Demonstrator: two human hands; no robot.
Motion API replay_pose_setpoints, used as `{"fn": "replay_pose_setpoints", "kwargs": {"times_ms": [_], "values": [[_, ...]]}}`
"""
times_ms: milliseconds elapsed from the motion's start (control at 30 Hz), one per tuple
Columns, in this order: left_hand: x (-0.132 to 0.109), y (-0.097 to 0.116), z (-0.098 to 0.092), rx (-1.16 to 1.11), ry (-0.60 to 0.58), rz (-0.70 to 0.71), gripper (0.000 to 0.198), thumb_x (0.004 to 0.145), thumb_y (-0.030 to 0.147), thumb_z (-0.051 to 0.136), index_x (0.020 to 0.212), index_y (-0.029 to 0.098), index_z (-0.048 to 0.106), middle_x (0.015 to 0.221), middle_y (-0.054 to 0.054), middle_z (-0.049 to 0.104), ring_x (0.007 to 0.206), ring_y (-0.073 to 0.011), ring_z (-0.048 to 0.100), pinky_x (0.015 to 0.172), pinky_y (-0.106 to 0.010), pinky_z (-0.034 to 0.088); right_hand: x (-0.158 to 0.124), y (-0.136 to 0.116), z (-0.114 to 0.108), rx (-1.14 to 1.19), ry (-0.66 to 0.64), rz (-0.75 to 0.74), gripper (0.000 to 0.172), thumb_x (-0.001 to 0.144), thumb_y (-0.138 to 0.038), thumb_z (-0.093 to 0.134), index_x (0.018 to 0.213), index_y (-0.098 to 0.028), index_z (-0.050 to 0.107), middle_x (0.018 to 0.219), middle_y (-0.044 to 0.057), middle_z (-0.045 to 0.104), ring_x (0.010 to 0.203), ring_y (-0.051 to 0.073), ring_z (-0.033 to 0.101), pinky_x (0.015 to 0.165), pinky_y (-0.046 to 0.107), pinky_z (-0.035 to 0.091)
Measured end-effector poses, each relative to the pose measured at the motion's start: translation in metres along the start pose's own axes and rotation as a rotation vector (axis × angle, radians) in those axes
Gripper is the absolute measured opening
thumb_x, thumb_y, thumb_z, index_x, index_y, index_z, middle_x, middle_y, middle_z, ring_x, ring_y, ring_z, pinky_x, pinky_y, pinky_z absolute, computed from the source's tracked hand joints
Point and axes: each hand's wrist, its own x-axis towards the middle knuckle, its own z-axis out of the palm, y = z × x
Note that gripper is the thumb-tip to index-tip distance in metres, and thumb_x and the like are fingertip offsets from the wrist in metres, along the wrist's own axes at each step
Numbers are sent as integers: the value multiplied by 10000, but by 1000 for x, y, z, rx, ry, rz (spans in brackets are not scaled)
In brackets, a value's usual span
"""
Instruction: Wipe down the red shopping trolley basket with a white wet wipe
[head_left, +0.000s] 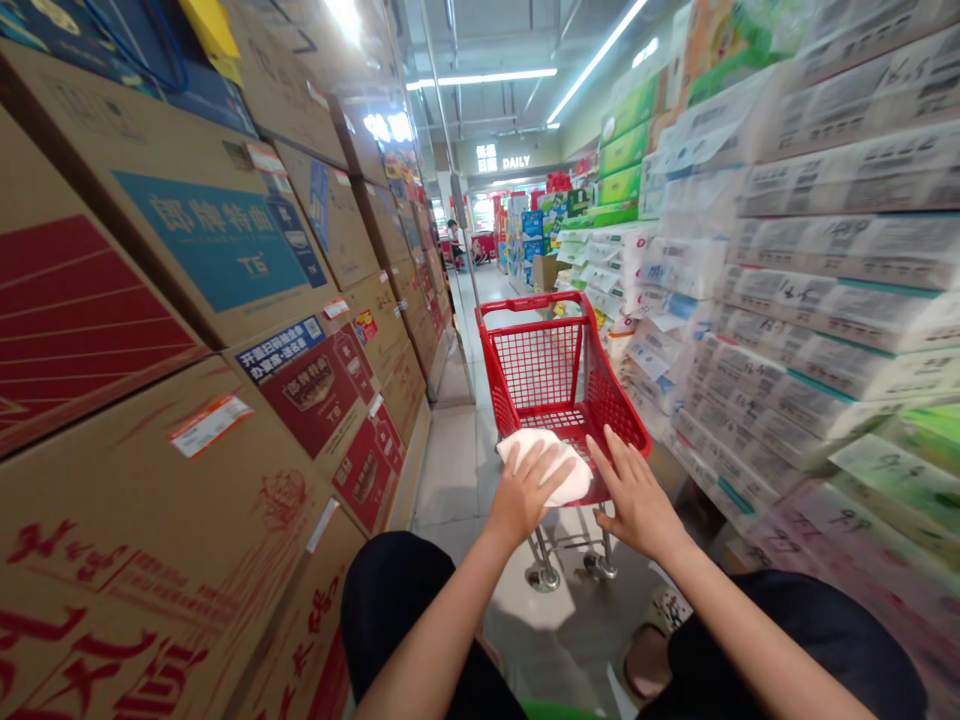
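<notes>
A red plastic shopping cart (536, 365) on metal legs with casters stands on the floor right in front of me. My left hand (527, 488) lies spread over a folded white cloth (551, 462), pressing it on the cart's near end. Beside it, my right hand (631, 490) has its fingers stretched out over the cart's near right edge, with nothing in it. Whether the right fingertips touch the red plastic I cannot tell. Part of the cart's near edge is hidden by the cloth and both hands.
Stacked cardboard cartons (225, 240) wall the left side. Piled tissue packs (810, 300) with handwritten prices line the right, close to the cart. A tiled aisle (446, 460) runs ahead, where a distant person (454, 240) sits. My knees flank the cart's near end.
</notes>
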Motion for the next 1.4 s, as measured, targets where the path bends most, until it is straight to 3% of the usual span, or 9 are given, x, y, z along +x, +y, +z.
{"fn": "replay_pose_setpoints", "kwargs": {"times_ms": [267, 567, 733, 867, 1000, 1067, 1167, 1300, 1400], "values": [[1, -17, 6, -73, 65, -53, 693, 852, 277, 734, 1492, 217, 474, 1564, -139, 440, 1564, -349, 133, 1252, -617, 188, 0, -2, -1, -4, 16, 4, 1176, 746, -272, 753, 1644, -207, -3, 1709, 111, -88, 1556, 368, 123, 1247, 555, 224], [0, -35, -13, -121, 56, 93, 794, 891, -10, 489, 1596, 291, 282, 1630, -18, 369, 1547, -177, 240, 1272, -426, 291, -8, 6, -3, 8, 45, 2, 1141, 748, -244, 728, 1646, -215, 26, 1711, 112, -64, 1553, 367, 141, 1243, 564, 238], [2, -48, -14, -117, 120, 37, 665, 994, 45, 353, 1615, 247, 227, 1630, -53, 364, 1524, -163, 302, 1260, -426, 319, -14, 10, -5, -2, 66, 17, 1089, 774, -257, 703, 1647, -213, 53, 1713, 113, -51, 1545, 365, 180, 1239, 563, 249], [7, -27, 0, -69, 186, -12, 608, 999, 70, 343, 1595, 178, 295, 1606, -107, 397, 1536, -209, 273, 1257, -476, 319, -17, 16, -6, -21, 84, 30, 1093, 768, -257, 705, 1647, -212, 58, 1714, 109, -46, 1546, 376, 168, 1234, 580, 247], [9, 13, 9, -40, 146, 178, 528, 1028, 143, 367, 1556, 131, 372, 1597, -120, 411, 1547, -244, 239, 1273, -512, 264, -20, 24, -6, -31, 87, 40, 1108, 752, -258, 723, 1646, -202, 70, 1714, 114, -42, 1551, 380, 141, 1241, 585, 224], [10, 17, 9, -39, 119, 254, 513, 1045, 153, 353, 1558, 145, 366, 1600, -107, 408, 1543, -231, 251, 1279, -505, 247, -22, 28, -6, -27, 85, 37, 1096, 761, -264, 718, 1646, -207, 74, 1715, 110, -37, 1553, 375, 136, 1242, 586, 220], [19, -9, 4, -67, 51, 277, 514, 1051, 136, 339, 1562, 180, 360, 1608, -80, 401, 1536, -192, 272, 1285, -463, 242, -25, 33, -8, -19, 72, 25, 1065, 779, -264, 696, 1646, -221, 80, 1716, 98, -36, 1555, 359, 139, 1246, 573, 222], [39, -61, -3, -116, 5, -9, 547, 1012, 66, 323, 1533, 208, 417, 1597, -74, 419, 1513, -164, 328, 1280, -457, 243, -23, 33, -9, -14, 58, 4, 1052, 787, -267, 685, 1646, -225, 79, 1717, 91, -47, 1560, 345, 121, 1253, 554, 214], [44, -67, -5, -164, -48, -30, 560, 984, 48, 339, 1506, 210, 460, 1596, -81, 420, 1516, -163, 321, 1288, -475, 189, -20, 38, -7, -15, 53, -9, 1058, 790, -281, 682, 1647, -224, 65, 1715, 92, -61, 1563, 347, 100, 1253, 559, 206]]}}
